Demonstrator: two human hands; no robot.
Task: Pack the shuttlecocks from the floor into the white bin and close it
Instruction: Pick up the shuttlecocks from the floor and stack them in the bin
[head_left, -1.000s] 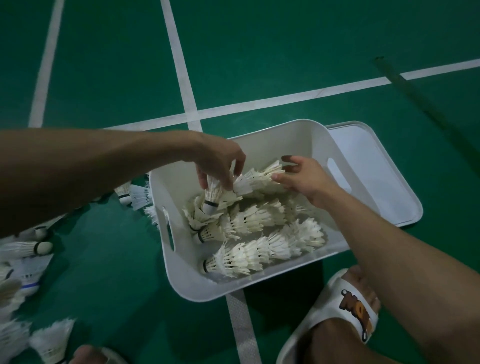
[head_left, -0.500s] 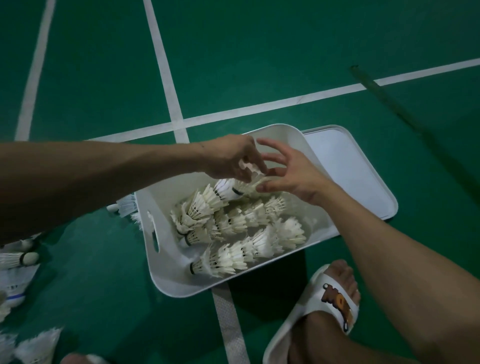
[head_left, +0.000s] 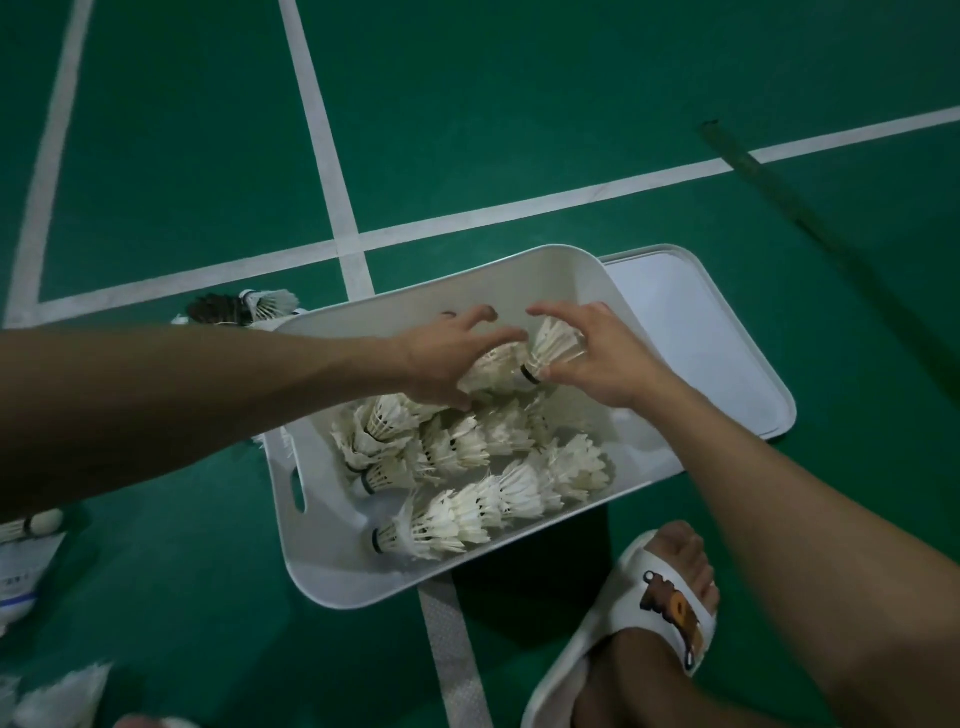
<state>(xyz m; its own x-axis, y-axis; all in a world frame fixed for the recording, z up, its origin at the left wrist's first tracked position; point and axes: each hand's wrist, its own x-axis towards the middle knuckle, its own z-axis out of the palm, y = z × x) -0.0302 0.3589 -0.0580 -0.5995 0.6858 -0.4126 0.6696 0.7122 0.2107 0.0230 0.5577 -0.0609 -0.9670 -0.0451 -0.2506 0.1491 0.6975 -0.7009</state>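
Note:
The white bin (head_left: 332, 582) stands on the green court floor and holds several rows of nested white shuttlecocks (head_left: 467, 514). Both my hands are over its far half. My left hand (head_left: 447, 358) grips a short stack of shuttlecocks (head_left: 493, 371) from the left. My right hand (head_left: 597, 358) holds a single shuttlecock (head_left: 553, 345) at the right end of that stack, thumb by its dark-banded cork. The bin's white lid (head_left: 727, 353) lies flat on the floor against the bin's right side.
Loose shuttlecocks lie on the floor left of the bin (head_left: 260, 304) and at the left edge (head_left: 36, 522) and bottom left (head_left: 57, 696). My right foot in a white sandal (head_left: 654, 603) is just below the bin. White court lines cross the floor.
Both hands rose from among the shuttlecocks and met over the bin's far half; the left hand now holds a stack and the right a single shuttlecock at its end.

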